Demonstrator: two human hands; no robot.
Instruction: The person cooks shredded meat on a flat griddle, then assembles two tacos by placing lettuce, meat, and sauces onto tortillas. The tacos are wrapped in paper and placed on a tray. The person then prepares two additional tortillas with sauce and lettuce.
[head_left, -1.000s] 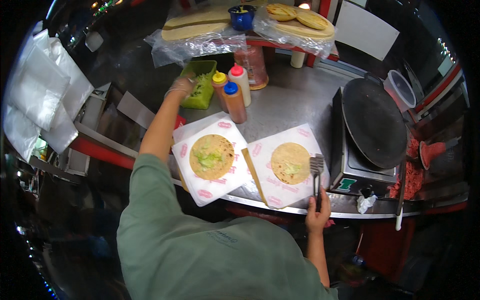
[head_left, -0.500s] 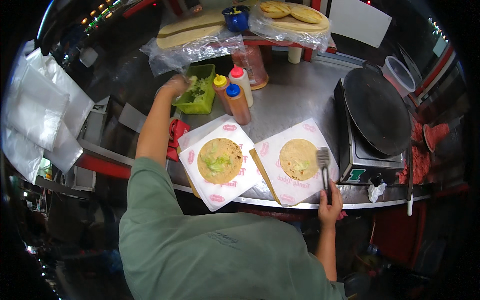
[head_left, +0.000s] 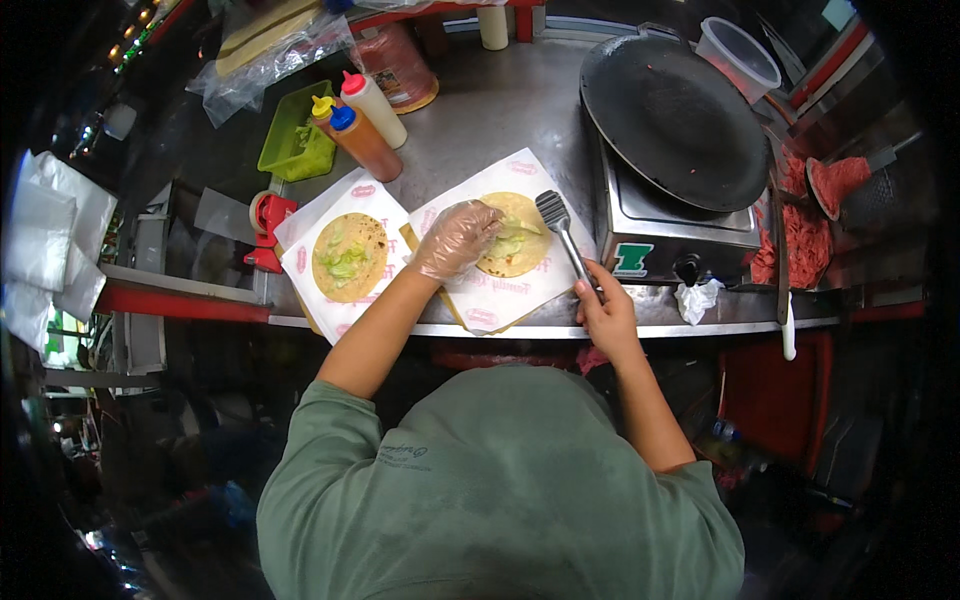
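My left hand (head_left: 458,240), in a clear plastic glove, is over the right flatbread (head_left: 508,266). Its fingers are pinched together at some shredded lettuce (head_left: 515,236) on the bread. My right hand (head_left: 610,318) grips metal tongs (head_left: 570,240) by the handle end, their head over the right edge of the printed white paper (head_left: 530,290) under that bread. To the left, a second flatbread (head_left: 345,288) topped with lettuce lies on its own printed white paper (head_left: 290,265).
Behind stand a green tub (head_left: 283,130) with lettuce and squeeze bottles with yellow, blue (head_left: 368,145) and red (head_left: 375,108) caps. A black round griddle (head_left: 680,120) sits right, beside red shredded meat (head_left: 800,245) and a white-handled knife (head_left: 788,330). A red tape dispenser (head_left: 268,230) lies left.
My left hand has come from the green tub to the right flatbread, where more lettuce now shows. The tongs stay in my right hand. The whole view has shifted.
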